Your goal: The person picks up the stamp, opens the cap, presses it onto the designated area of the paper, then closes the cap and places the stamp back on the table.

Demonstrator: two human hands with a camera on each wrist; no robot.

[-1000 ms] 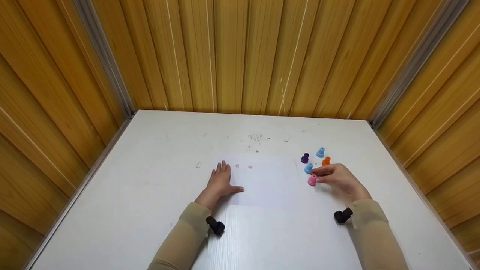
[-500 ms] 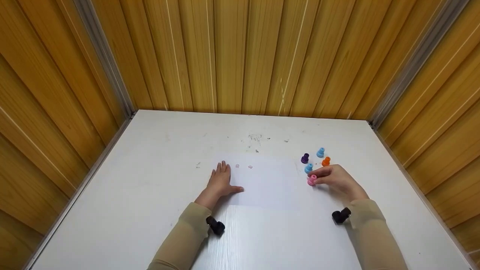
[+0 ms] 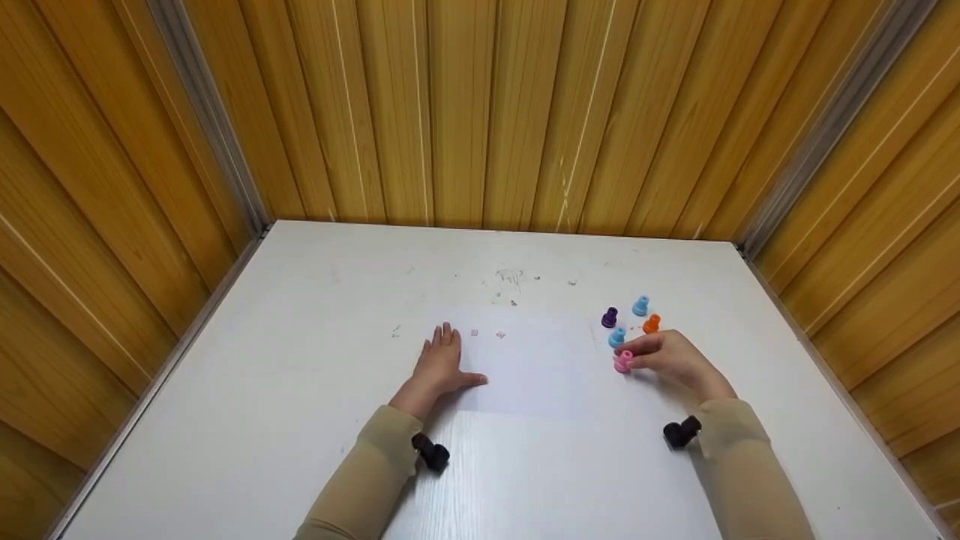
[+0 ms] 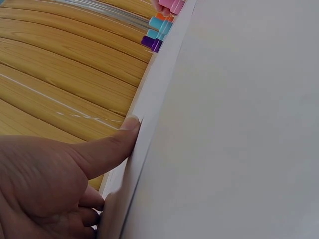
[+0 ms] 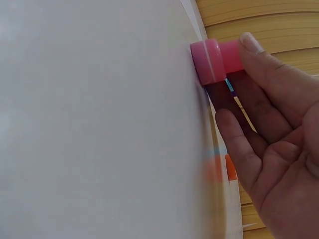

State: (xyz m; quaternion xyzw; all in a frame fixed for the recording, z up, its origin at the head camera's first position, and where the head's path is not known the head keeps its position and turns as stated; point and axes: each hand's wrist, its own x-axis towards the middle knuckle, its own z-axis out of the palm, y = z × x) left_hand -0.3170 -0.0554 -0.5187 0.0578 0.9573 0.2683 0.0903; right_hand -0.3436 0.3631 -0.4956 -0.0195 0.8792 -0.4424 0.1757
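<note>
My left hand (image 3: 441, 367) lies with straight, spread fingers on the left part of a white sheet of paper (image 3: 536, 375). Two small reddish prints (image 3: 500, 334) show on the sheet, near the fingertips. To the right of the paper, my right hand (image 3: 679, 361) pinches a pink stamp (image 3: 622, 363) between thumb and fingers. In the right wrist view the thumb presses on the narrow handle of the pink stamp (image 5: 209, 62), whose wide end is at or near the tabletop. A light blue stamp (image 3: 616, 337) stands just behind it, close to the fingertips.
Behind the right hand stand a purple stamp (image 3: 610, 318), an orange stamp (image 3: 651, 324) and another light blue stamp (image 3: 640, 306). Dark scuffs (image 3: 510, 280) mark the white table (image 3: 337, 300). Wood-look panels (image 3: 457, 112) enclose the back and sides.
My right hand has shifted slightly left, and its fingers have come further around the pink stamp. The left hand and the paper stay where they were.
</note>
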